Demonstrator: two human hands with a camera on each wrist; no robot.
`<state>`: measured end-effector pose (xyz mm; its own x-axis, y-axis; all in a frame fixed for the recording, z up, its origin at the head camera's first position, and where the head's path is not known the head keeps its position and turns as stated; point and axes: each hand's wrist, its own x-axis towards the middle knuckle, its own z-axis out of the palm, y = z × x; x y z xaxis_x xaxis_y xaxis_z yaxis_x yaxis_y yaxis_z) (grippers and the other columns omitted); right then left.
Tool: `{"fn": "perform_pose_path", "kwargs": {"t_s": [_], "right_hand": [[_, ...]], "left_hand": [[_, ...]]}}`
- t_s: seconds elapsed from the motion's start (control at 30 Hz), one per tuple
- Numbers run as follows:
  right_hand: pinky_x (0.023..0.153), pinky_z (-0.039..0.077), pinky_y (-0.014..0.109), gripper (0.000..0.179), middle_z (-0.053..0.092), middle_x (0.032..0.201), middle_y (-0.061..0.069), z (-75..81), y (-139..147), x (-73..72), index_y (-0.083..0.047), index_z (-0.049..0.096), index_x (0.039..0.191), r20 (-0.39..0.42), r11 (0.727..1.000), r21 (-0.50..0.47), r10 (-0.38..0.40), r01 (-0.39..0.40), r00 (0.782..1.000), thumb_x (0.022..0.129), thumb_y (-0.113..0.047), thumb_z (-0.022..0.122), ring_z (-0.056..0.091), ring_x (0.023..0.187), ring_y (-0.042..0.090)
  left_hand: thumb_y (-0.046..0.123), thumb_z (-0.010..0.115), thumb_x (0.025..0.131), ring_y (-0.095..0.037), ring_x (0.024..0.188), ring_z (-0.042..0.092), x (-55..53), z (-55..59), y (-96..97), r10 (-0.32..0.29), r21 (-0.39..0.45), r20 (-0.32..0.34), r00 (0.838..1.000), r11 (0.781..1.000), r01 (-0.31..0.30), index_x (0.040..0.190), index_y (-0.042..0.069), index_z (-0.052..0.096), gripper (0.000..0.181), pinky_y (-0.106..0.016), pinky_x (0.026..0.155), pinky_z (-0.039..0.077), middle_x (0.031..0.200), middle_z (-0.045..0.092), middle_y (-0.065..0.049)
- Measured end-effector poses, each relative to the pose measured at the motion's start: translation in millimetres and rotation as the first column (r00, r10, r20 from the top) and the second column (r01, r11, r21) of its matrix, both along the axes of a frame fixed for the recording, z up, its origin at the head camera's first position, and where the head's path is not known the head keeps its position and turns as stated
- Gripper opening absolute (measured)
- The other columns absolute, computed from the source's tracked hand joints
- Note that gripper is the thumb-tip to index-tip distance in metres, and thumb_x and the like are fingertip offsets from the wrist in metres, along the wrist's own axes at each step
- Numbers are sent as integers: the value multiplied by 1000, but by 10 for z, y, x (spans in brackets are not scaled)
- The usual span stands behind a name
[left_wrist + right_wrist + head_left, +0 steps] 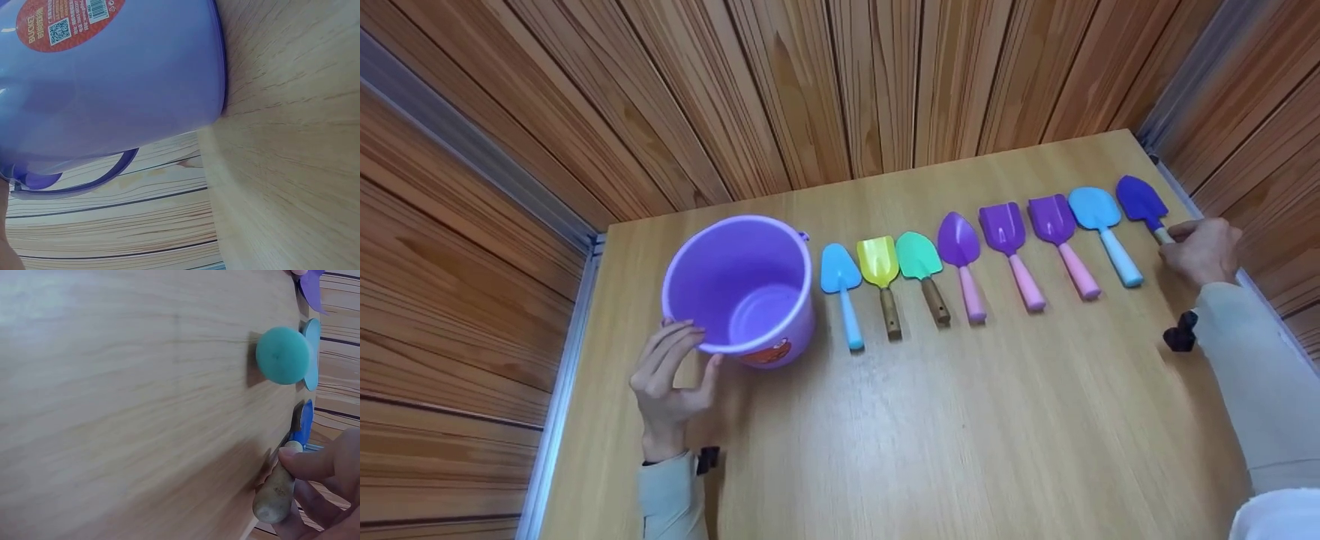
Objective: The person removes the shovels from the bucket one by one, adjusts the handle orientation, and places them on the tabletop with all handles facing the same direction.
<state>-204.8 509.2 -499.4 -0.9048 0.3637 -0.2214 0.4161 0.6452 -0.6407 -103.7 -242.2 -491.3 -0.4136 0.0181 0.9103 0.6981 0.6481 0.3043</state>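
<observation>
A purple bucket stands on the left part of the table, its open top tilted toward the head view. My left hand holds its near-left rim, fingers over the edge and thumb outside. In the left wrist view the bucket's side fills much of the picture, with a hanging handle. At the far right, my right hand pinches the pale handle of a dark blue toy shovel. The right wrist view shows thumb and fingers about that wooden handle.
A row of toy shovels lies between the hands: light blue, yellow, green, pointed purple, two square purple ones and another light blue. Wood-patterned walls enclose the table.
</observation>
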Motion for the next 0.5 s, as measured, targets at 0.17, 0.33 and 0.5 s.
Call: {"fn": "perform_pose_path", "kwargs": {"t_s": [0.17, 0.33, 0.5], "right_hand": [[103, 49, 59, 52, 50, 147, 38, 11, -36, -38, 9, 54, 148, 7, 1000, 9, 19, -19, 1000, 104, -17, 62, 44, 129, 52], [118, 42, 73, 52, 48, 148, 39, 8, -73, -72, 8, 51, 151, 12, 999, -14, 40, -40, 999, 106, -16, 60, 43, 132, 54], [116, 42, 73, 51, 49, 147, 40, 3, -90, -119, 9, 51, 151, 4, 997, -5, 82, -82, 997, 107, -16, 59, 44, 129, 54]], "left_hand": [[37, 79, 92, -41, 92, 75, 29, 17, -7, 8, -4, -9, 1000, 1000, -8, 94, -5, 80, 42, -46, 110, 60, 93, 81, -17], [40, 78, 93, -42, 94, 74, 61, 23, -30, 25, -12, 16, 1000, 1000, -25, 94, -5, 80, 44, -46, 112, 58, 94, 81, -19], [44, 77, 93, -42, 98, 73, 108, 20, -72, 38, -29, 64, 997, 999, -36, 95, -4, 79, 48, -45, 116, 56, 95, 80, -19]]}}
